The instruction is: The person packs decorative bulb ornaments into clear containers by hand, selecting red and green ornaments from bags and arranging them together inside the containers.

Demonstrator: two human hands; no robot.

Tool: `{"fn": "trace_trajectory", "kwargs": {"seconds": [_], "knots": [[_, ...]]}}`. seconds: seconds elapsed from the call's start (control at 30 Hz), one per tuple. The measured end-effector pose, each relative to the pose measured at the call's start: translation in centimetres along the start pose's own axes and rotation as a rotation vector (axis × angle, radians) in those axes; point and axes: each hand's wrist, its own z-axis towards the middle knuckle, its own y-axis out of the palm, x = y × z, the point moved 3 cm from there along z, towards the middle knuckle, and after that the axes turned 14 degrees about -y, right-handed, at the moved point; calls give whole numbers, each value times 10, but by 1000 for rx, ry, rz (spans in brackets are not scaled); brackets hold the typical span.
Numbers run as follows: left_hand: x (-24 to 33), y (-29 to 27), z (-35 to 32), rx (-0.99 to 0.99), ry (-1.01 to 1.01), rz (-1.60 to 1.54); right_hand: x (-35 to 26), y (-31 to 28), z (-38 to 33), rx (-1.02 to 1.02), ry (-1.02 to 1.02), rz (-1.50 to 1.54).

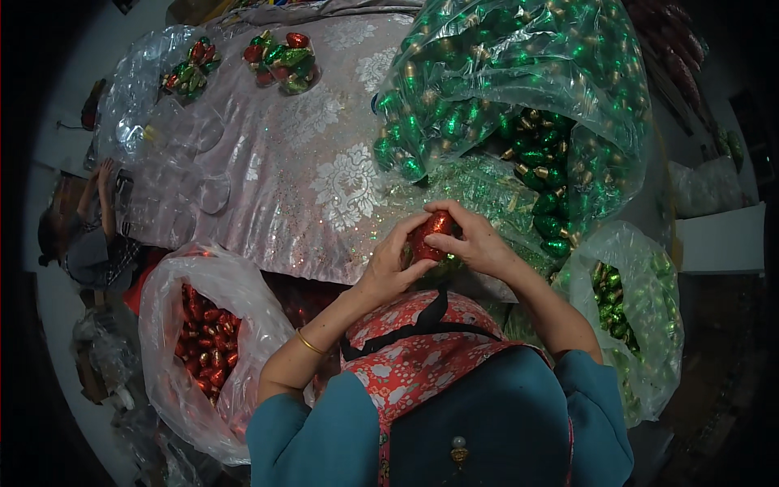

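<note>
Red glittery ornament (439,224): clasped by left hand (391,261) and right hand (477,245); could be dropped if its rounded shell is gripped loosely

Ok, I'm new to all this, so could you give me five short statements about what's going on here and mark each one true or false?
1. The left hand and right hand are both on a red shiny item. True.
2. The bag of red pieces is tied shut. False: that bag gapes open, showing red pieces.
3. A bangle circles the right forearm. False: the bangle is on the left one.
4. Two mixed red and green clusters are toward the far side of the covered table. True.
5. The apron is plain. False: the apron is red with a pale floral print.
</note>
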Motion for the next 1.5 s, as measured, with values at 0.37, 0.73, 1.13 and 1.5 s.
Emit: {"fn": "trace_trajectory", "kwargs": {"seconds": [0.37,0.73,1.13,1.5], "knots": [[-35,8,-46,-18,237,512,-5,12,18,-73,-299,-358],[-49,14,-38,8,296,555,26,41,-10,-256,-336,-632],[-49,16,-23,-152,389,698,23,-11,-41,-2,-43,-541],[-54,15,-21,-179,417,838,18,1,-52,-68,-94,-869]]}}
